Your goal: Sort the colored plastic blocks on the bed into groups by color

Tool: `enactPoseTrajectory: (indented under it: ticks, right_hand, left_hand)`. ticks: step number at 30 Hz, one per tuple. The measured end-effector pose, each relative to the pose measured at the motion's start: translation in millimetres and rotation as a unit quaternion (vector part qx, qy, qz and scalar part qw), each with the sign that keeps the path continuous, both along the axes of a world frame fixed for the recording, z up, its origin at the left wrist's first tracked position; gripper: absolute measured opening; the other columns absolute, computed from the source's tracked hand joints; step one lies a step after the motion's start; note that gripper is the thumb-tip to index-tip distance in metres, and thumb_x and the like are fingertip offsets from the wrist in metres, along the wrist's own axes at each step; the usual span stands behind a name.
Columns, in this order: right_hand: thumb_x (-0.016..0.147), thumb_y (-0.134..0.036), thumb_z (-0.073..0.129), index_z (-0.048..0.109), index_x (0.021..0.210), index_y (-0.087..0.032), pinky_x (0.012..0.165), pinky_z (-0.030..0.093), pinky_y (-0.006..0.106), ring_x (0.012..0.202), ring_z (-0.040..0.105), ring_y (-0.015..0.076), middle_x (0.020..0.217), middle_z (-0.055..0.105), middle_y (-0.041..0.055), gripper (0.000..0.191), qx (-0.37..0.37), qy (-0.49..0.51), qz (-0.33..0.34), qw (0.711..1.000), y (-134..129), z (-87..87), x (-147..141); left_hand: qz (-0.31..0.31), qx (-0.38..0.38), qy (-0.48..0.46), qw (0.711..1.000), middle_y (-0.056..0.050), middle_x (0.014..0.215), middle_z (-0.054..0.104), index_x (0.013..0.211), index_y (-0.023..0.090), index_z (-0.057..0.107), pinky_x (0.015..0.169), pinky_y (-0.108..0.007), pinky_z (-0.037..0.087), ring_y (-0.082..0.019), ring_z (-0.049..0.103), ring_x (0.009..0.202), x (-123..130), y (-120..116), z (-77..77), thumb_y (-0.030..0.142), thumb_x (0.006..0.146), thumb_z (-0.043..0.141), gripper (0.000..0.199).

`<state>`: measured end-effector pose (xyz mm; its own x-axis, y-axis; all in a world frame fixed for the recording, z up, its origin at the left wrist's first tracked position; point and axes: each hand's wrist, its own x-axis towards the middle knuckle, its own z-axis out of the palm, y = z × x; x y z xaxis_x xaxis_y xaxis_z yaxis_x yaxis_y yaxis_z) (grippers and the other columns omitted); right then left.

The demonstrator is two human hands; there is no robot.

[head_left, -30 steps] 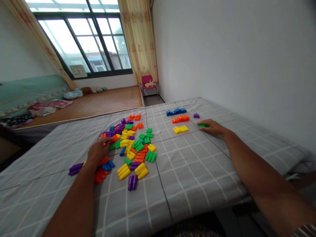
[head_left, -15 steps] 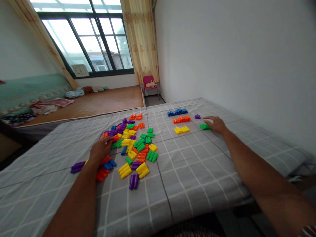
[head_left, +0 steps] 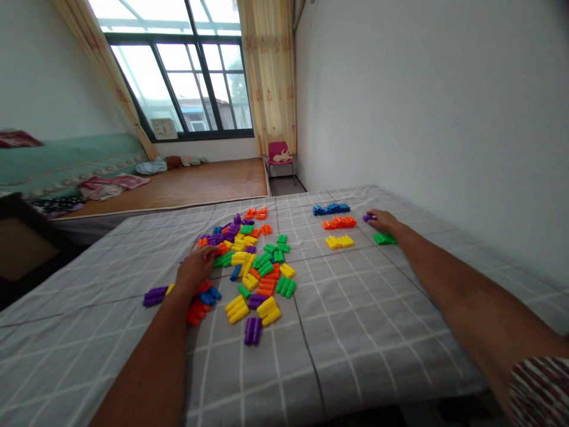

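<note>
Out at the right, my right hand [head_left: 383,221] has its fingers closed on a small purple toy block [head_left: 368,217] lying on the cloth. A green block [head_left: 384,238] lies just below that hand. To its left are rows of blue blocks [head_left: 331,209], orange blocks [head_left: 339,222] and yellow blocks [head_left: 340,242]. My left hand [head_left: 195,270] rests at the left edge of a mixed pile, its fingertips closed on an orange block [head_left: 221,249]. Green blocks [head_left: 223,260] touch the pile beside those fingers. My left forearm partly hides more orange blocks [head_left: 198,311].
A grey checked cloth [head_left: 355,332] covers the surface. Loose blocks, such as a purple pair [head_left: 253,331] and yellow ones [head_left: 268,311], lie nearest me. A white wall [head_left: 427,107] runs along the right. Beyond stand a low bed [head_left: 208,178] and a pink chair [head_left: 279,153].
My right hand has moved from beside the green block to the purple block and closed on it. My left hand stays at the orange block. The view has shifted slightly left.
</note>
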<state>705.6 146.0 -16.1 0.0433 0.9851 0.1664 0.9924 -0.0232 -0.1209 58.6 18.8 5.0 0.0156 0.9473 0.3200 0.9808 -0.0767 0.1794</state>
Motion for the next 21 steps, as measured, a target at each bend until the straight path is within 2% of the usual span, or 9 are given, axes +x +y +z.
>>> enactPoseTrajectory:
  ticks: [7,10,13,15,17,19,21]
  right_hand:
    - [0.065,-0.018,0.064,0.068,0.112,-0.02,0.077,0.051,0.026,0.093,0.068,0.0195,0.114,0.071,0.0066,0.047,-0.03,0.049,0.057,0.997,-5,7.8,10]
    - [0.064,-0.018,0.064,0.068,0.113,-0.02,0.076,0.052,0.027,0.086,0.069,0.0186,0.112,0.072,0.0069,0.049,-0.017,0.059,0.065,0.996,-13,12.4,6]
    - [0.065,-0.02,0.066,0.069,0.112,-0.021,0.075,0.054,0.03,0.083,0.069,0.0198,0.109,0.073,0.0069,0.046,0.022,0.037,0.056,0.998,-20,24.0,-10]
    - [0.07,-0.021,0.063,0.069,0.112,-0.021,0.077,0.054,0.032,0.084,0.069,0.0201,0.111,0.072,0.007,0.042,0.069,0.034,0.063,0.995,-23,36.9,-31]
    - [0.075,-0.02,0.058,0.069,0.113,-0.021,0.082,0.054,0.033,0.088,0.069,0.0202,0.115,0.071,0.0073,0.04,0.109,0.048,0.101,0.988,-27,50.6,-64]
    - [0.079,-0.021,0.056,0.068,0.114,-0.021,0.086,0.052,0.035,0.091,0.068,0.021,0.115,0.071,0.0074,0.037,0.119,0.075,0.169,0.976,-33,61.0,-106]
    - [0.082,-0.026,0.055,0.068,0.114,-0.021,0.086,0.052,0.035,0.091,0.068,0.0212,0.112,0.071,0.0074,0.034,0.091,0.114,0.251,0.957,-44,64.9,-156]
  left_hand:
    - [-0.005,-0.008,-0.012,1.0,-0.005,0.119,0.069,0.113,0.024,0.069,0.091,-0.031,0.05,-0.023,0.065,0.107,2,-1,2.8,0.029,0.09,0.041,0.037]
    - [-0.004,-0.011,-0.014,1.0,-0.004,0.119,0.069,0.113,0.025,0.069,0.091,-0.031,0.05,-0.023,0.064,0.108,2,0,3.4,0.028,0.089,0.041,0.036]
    - [-0.004,-0.015,-0.019,1.0,-0.004,0.119,0.069,0.113,0.025,0.069,0.092,-0.032,0.049,-0.022,0.063,0.108,4,0,4.2,0.028,0.09,0.042,0.035]
    - [-0.005,-0.018,-0.022,1.0,-0.004,0.117,0.07,0.113,0.024,0.069,0.092,-0.031,0.048,-0.021,0.063,0.107,7,-2,5.4,0.032,0.092,0.042,0.035]
    - [-0.017,-0.021,-0.026,0.999,-0.005,0.115,0.07,0.113,0.023,0.069,0.093,-0.03,0.047,-0.02,0.063,0.106,13,-4,7.1,0.037,0.093,0.041,0.037]
    - [-0.04,-0.021,-0.031,0.998,-0.005,0.117,0.069,0.114,0.023,0.068,0.095,-0.03,0.046,-0.02,0.062,0.108,19,-8,9.0,0.039,0.093,0.043,0.037]
    - [-0.057,-0.024,-0.034,0.998,-0.005,0.12,0.068,0.117,0.024,0.068,0.097,-0.031,0.046,-0.021,0.06,0.111,25,-12,10.6,0.038,0.091,0.049,0.035]
